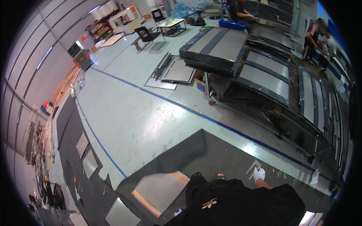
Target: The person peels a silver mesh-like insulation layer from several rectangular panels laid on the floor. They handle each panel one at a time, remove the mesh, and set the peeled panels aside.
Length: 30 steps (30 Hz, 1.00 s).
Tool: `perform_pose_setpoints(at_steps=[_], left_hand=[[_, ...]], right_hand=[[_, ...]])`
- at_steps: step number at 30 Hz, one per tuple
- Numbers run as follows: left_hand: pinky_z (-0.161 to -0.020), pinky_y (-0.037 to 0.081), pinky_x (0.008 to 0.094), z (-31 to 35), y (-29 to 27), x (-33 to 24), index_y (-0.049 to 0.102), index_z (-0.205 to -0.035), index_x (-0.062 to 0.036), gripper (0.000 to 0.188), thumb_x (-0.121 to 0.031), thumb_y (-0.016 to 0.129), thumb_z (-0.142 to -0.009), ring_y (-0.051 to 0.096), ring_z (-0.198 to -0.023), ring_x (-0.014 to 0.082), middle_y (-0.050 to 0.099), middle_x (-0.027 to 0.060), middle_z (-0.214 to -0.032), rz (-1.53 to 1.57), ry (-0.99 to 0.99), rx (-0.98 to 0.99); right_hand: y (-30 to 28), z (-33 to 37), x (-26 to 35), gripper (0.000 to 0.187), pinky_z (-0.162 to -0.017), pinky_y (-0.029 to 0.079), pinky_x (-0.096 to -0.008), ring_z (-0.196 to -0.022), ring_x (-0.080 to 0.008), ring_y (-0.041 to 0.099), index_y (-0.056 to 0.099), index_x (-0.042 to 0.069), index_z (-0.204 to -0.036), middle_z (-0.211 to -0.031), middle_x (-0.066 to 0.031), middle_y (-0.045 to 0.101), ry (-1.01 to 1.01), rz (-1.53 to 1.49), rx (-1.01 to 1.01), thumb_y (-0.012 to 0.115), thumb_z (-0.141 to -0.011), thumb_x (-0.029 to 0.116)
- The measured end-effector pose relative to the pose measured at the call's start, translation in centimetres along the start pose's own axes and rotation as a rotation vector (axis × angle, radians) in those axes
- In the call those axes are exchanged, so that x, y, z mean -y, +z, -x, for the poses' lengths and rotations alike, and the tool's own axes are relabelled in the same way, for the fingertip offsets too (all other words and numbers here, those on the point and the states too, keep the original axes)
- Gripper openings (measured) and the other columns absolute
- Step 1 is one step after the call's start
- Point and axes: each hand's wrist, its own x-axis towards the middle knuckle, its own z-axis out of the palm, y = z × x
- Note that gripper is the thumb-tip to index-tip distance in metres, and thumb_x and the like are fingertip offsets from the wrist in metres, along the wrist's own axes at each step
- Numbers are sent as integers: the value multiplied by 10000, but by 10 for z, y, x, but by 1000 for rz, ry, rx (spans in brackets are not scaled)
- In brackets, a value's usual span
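My right hand (pixel 259 173), in a white glove, reaches out over the dark mat to my right. Its fingers are bent onto a thin, pale grey angled strip (pixel 251 167). Only a small part of my gloved left hand (pixel 178 212) shows beside my black shirt; its fingers are hidden. Close to that hand lies a flat grey sheet (pixel 162 190) with cut corners and tan strips along two edges. My black shirt covers much of the lower middle, and one sandalled foot (pixel 220 176) shows past it.
Scissors (pixel 105 189), an orange-handled tool (pixel 75 181) and more grey sheets (pixel 90 164) lie on the mat to the left. A workbench with stacked framed panels (pixel 264 81) stands at the right. Other people (pixel 238 13) work behind it. A chair (pixel 148 34) stands far off.
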Motion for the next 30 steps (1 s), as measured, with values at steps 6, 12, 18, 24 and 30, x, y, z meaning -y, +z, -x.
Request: perform_pose_setpoints(at_steps=[6, 12, 18, 24, 30], left_hand=[[-646, 610, 396, -123, 7, -197, 731, -937, -31, 218, -233, 652, -949, 729, -668, 238, 756, 131, -808, 225, 113, 138], [-799, 569, 350, -218, 92, -449, 740, -1098, -29, 281, -189, 742, -867, 715, -825, 194, 767, 92, -954, -217, 757, 0], [-715, 578, 370, -166, 241, -631, 653, -1112, -128, 149, -221, 651, -995, 691, -809, 247, 720, 138, -1025, -31, 483, 881], [-786, 564, 442, -26, 384, -576, 623, -1106, -81, 249, -302, 610, -993, 682, -913, 297, 695, 138, -1067, -467, 612, 1178], [-757, 602, 406, 99, 403, -412, 632, -1059, 62, 249, -182, 599, -1019, 697, -792, 272, 703, 182, -952, -536, 844, 1415]], right_hand=[[14, 28, 24, 327, -775, 549, -458, -888, -404, 725, 763, 23, -968, -917, -210, 750, 238, -256, -100, 693, -916, 338], [23, 100, 57, 339, -816, 554, -452, -925, -379, 735, 753, -1, -1026, -962, -205, 760, 216, -324, -286, 692, -934, 320], [23, 187, 43, 501, -836, 541, -500, -989, -443, 689, 736, 21, -1003, -1020, -233, 728, 734, -387, -515, 663, -904, 507], [76, 286, -37, 519, -883, 545, -500, -1021, -432, 692, 756, 37, -994, -1039, -240, 731, 1386, -578, -713, 618, -918, 532], [222, 393, -59, 496, -910, 558, -474, -1059, -398, 709, 757, 22, -1076, -1089, -216, 746, 1983, -892, -928, 597, -954, 475]])
